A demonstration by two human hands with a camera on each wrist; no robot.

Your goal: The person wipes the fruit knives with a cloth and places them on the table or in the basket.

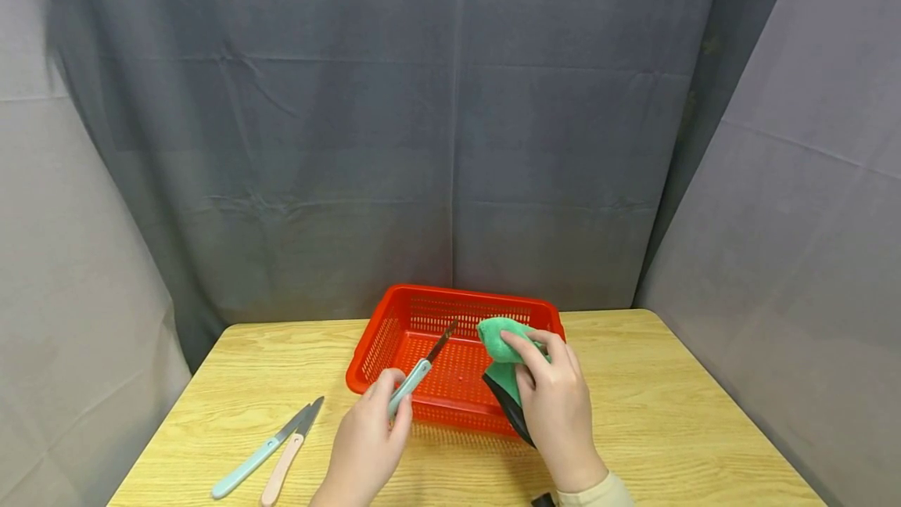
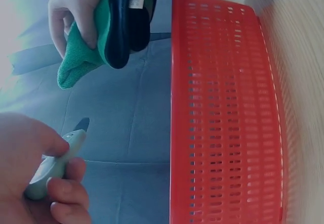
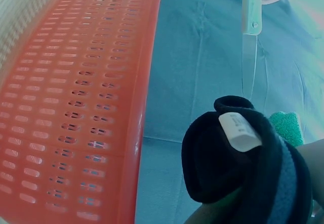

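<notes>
My left hand (image 1: 369, 433) grips a paring knife (image 1: 411, 388) by its light blue handle, thumb along one side. Its dark blade points up and away, overlapping the red basket (image 1: 473, 293) in the head view. In my right hand (image 1: 559, 405) is a green cloth (image 1: 501, 341), bunched between thumb and fingers. A black side of the cloth (image 3: 202, 153) with a white tag (image 3: 240, 132) hangs below that hand. Blade and cloth are apart in the head view. The right wrist view hides most of the right hand behind the cloth.
On the table (image 1: 704, 429), left of my left hand, lie a knife with a light blue handle (image 1: 248, 466) and one with a pink handle (image 1: 285, 464), blades close together. Grey curtains (image 1: 352, 139) stand behind the table and along both sides.
</notes>
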